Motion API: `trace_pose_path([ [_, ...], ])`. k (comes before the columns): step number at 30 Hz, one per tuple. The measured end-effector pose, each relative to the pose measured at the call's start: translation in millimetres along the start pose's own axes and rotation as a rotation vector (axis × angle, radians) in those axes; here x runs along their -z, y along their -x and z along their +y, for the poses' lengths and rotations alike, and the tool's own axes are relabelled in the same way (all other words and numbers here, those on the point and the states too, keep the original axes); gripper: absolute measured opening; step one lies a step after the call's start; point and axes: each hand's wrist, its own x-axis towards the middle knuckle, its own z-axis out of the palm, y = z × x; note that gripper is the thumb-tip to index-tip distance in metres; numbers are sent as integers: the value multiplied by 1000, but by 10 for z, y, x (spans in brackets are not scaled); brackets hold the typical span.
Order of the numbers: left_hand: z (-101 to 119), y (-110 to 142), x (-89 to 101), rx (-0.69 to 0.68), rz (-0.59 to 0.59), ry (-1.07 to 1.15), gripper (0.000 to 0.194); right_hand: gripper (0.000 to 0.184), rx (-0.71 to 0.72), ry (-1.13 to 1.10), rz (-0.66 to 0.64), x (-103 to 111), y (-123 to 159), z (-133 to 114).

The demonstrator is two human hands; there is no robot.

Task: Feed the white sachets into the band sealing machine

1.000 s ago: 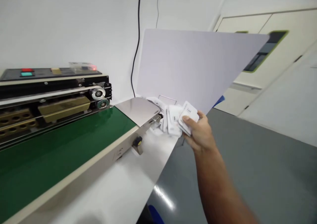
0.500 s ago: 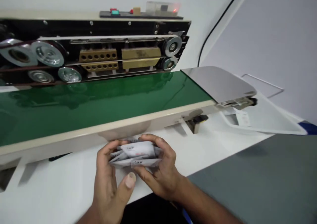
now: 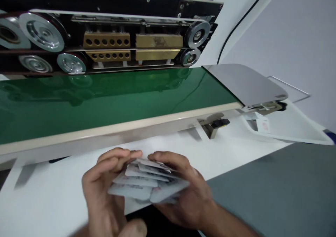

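Several small white printed packets (image 3: 144, 176) lie overlapped in a fanned stack between my hands, above the white table's front edge. My right hand (image 3: 190, 189) is closed around the right side of the stack, fingers behind it and the thumb side hidden underneath. At the stack's left edge, my left hand (image 3: 103, 184) has its fingers stretched upward beside the packets, and its thumb stands well apart, low in the view. The print on the packets is too blurred to read.
Behind my hands runs a green conveyor belt (image 3: 118, 100) beneath a machine with metal rollers (image 3: 42, 32) and brass blocks (image 3: 159, 41). A metal plate (image 3: 244, 81) extends from the belt's right end. Below it, a white bin (image 3: 296, 128) holds a similar packet (image 3: 263, 125).
My hands and the packets have come lower and nearer, and the stack is now tilted and fanned out. The left thumb has dropped further from the packets. The camera view has shifted down.
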Motion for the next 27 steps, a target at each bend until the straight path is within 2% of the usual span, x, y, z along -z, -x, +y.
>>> trace_pose_path([
  [3, -54, 15, 40, 175, -30, -2, 54, 113, 46, -46, 6, -49, 9, 92],
  [5, -92, 31, 53, 280, -36, 35, 49, 117, -31, -88, -1, -98, 22, 135],
  [7, -109, 40, 34, 312, -14, 53, 46, 120, -95, -123, -7, -133, 35, 145],
  [10, -75, 35, -37, 364, -22, 53, 55, 113, -205, -183, -31, -120, 46, 112],
  [13, 15, 10, -68, 396, -56, 38, 65, 100, -452, -297, -15, -14, 39, 24],
  [15, 85, -15, -41, 456, -77, 45, 65, 98, -675, -519, -14, 72, 13, -77],
  [17, 144, -38, 4, 654, -77, 174, 62, 98, -825, -775, -58, 131, -36, -200],
  [19, 172, -51, 42, 915, -84, 377, 53, 95, -864, -871, -90, 144, -101, -320],
  [21, 164, -49, 62, 1081, -128, 579, 34, 91, -853, -697, -108, 129, -162, -406],
  [23, 136, -39, 70, 1097, -186, 737, 23, 87, -771, -351, -111, 119, -194, -444],
  [25, 113, -27, 74, 1096, -215, 850, 21, 89, -649, -44, -92, 132, -188, -441],
  [27, 109, -21, 75, 1137, -235, 881, 30, 92, -581, 102, -37, 161, -150, -416],
])
